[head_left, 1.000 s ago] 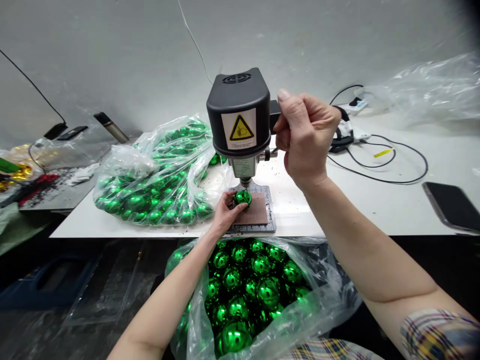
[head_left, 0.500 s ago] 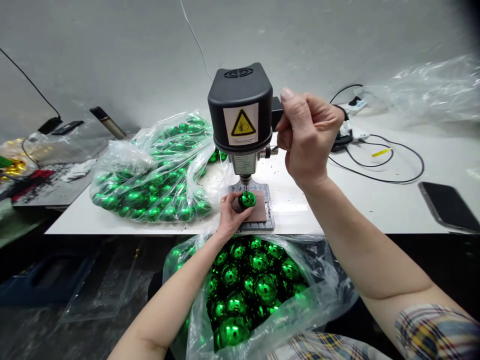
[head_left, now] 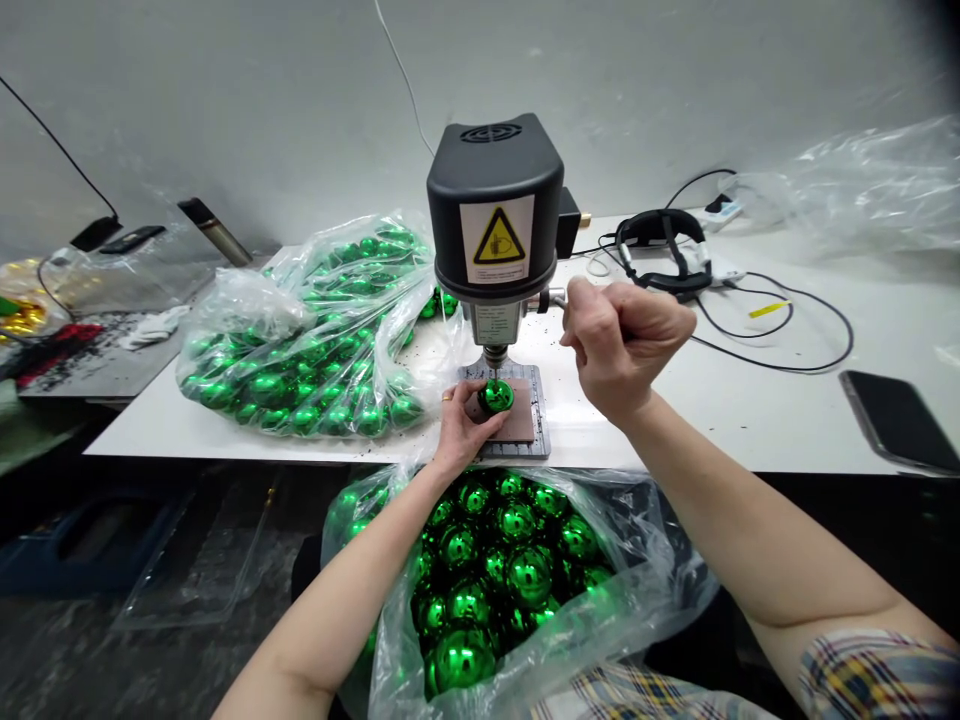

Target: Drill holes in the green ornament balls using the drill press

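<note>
A small black bench drill press with a yellow warning label stands over a base plate. Between thumb and fingers, my left hand grips a shiny green Christmas ball on a brown pad. The drill bit points down at the top of this ball; whether its tip is inside I cannot tell. My right hand is closed in a fist round the end of the feed lever, hiding most of it. Below the table edge, an open plastic bag holds many green balls.
Another clear bag of green balls lies on the white table, left of the press. To the right are a black head strap, looping cables and a phone. A bottle leans at the back left.
My right hand has come down with the lever, uncovering the head strap behind it. The left hand keeps its hold on the ball. The view has shifted slightly.
</note>
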Tool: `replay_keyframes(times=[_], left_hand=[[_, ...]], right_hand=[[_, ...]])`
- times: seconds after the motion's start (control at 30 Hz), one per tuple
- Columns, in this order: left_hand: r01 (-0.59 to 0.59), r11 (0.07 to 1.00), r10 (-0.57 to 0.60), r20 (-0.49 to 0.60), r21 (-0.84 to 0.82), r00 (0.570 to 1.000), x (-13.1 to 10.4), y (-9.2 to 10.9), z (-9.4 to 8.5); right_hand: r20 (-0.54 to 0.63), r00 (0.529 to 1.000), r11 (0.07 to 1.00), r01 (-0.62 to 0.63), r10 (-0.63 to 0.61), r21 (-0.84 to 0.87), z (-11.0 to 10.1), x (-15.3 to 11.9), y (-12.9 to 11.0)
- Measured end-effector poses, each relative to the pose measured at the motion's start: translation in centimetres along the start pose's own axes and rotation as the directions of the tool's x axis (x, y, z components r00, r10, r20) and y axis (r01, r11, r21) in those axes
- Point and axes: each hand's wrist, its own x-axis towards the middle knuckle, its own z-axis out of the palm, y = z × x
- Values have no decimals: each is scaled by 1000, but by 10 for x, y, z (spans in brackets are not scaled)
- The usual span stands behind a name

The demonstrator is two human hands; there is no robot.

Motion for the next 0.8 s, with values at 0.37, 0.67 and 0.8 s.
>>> replay_keyframes(times=[0.37, 0.67, 0.8], left_hand=[[-38, 998, 38, 4, 52, 999, -1, -3, 0], [-42, 998, 46, -64, 53, 997, 2, -6, 5], [-1, 996, 14, -154, 84, 988, -1, 10, -2]], right_hand=[[96, 954, 957, 278, -285, 81, -8, -15, 23], [-97, 995, 997, -14, 21, 74, 8, 14, 5], [-102, 925, 925, -350, 366, 149, 22, 57, 1]])
